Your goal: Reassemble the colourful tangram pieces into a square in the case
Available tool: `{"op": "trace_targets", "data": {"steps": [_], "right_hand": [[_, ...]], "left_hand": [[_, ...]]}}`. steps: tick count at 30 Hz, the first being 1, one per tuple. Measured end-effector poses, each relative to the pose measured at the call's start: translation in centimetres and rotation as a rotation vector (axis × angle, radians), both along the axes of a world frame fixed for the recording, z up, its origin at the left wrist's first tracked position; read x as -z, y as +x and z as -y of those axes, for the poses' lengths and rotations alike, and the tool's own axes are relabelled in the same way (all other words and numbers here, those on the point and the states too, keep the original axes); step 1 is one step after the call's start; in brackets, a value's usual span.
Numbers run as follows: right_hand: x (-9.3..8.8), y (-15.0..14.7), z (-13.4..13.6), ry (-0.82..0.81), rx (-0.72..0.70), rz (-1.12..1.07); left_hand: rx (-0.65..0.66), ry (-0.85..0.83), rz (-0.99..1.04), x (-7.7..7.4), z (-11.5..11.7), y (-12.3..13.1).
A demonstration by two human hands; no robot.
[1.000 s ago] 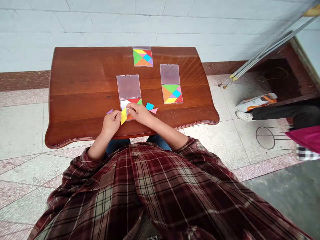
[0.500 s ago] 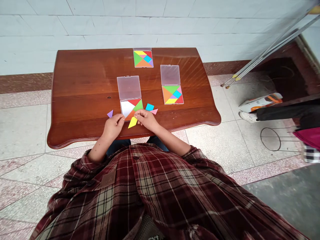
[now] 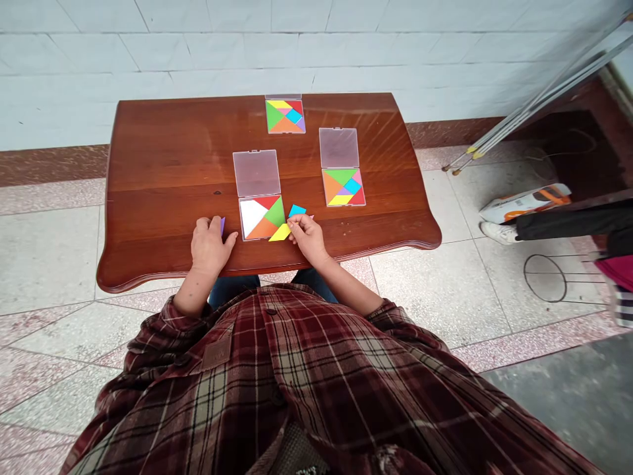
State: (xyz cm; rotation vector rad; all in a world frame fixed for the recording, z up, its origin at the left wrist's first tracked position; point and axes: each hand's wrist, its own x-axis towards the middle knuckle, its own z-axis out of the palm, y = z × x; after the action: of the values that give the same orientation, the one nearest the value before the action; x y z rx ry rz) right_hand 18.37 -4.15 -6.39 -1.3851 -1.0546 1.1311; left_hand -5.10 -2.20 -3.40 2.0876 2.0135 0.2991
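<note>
My right hand (image 3: 307,239) pinches a yellow parallelogram tangram piece (image 3: 280,232) beside the near tangram case (image 3: 241,221). In that case's tray lie a red triangle (image 3: 268,201), a green triangle (image 3: 275,212) and an orange triangle (image 3: 263,229); its left part shows white. The clear lid (image 3: 256,173) is folded back. My left hand (image 3: 208,245) rests on the table, fingers spread, touching or partly covering a purple triangle (image 3: 222,225). A blue square (image 3: 297,210) lies just past my right hand, and a pink piece (image 3: 311,217) is mostly hidden behind it.
A filled tangram case (image 3: 343,187) with its lid open lies to the right, another (image 3: 285,117) at the back edge. The wooden table (image 3: 163,165) stands near a tiled wall. On the right are crutches (image 3: 494,135), a bag (image 3: 527,201), a wire ring (image 3: 544,277) and another person's shoe (image 3: 498,232).
My right hand has moved right with the yellow piece, away from the tray's lower edge. My left hand has moved left from the tray to the purple triangle, its fingers spreading.
</note>
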Motion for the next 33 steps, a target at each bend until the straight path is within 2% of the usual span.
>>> {"op": "trace_targets", "data": {"steps": [4,9,15,22,28,33], "right_hand": [[0.4,0.1,-0.5,-0.051,0.015,-0.08],[0.9,0.6,-0.9,-0.068,0.048,-0.224],[0.6,0.6,-1.3,-0.088,0.053,-0.255],[-0.5,0.3,-3.3,-0.091,0.103,-0.16],[0.3,0.9,-3.3,-0.074,0.097,-0.02],[0.6,0.7,-2.8,-0.001,0.027,0.071]], "left_hand": [[0.019,-0.009,-0.027,0.0,-0.1,-0.1],[0.007,0.039,-0.019,0.8,0.2,-0.1],[0.007,0.087,-0.038,1.4,0.5,-0.1],[0.005,0.094,-0.039,1.5,0.6,0.0],[0.008,0.102,-0.034,1.7,0.7,-0.1],[0.018,0.115,-0.029,1.8,0.7,-0.2]]}}
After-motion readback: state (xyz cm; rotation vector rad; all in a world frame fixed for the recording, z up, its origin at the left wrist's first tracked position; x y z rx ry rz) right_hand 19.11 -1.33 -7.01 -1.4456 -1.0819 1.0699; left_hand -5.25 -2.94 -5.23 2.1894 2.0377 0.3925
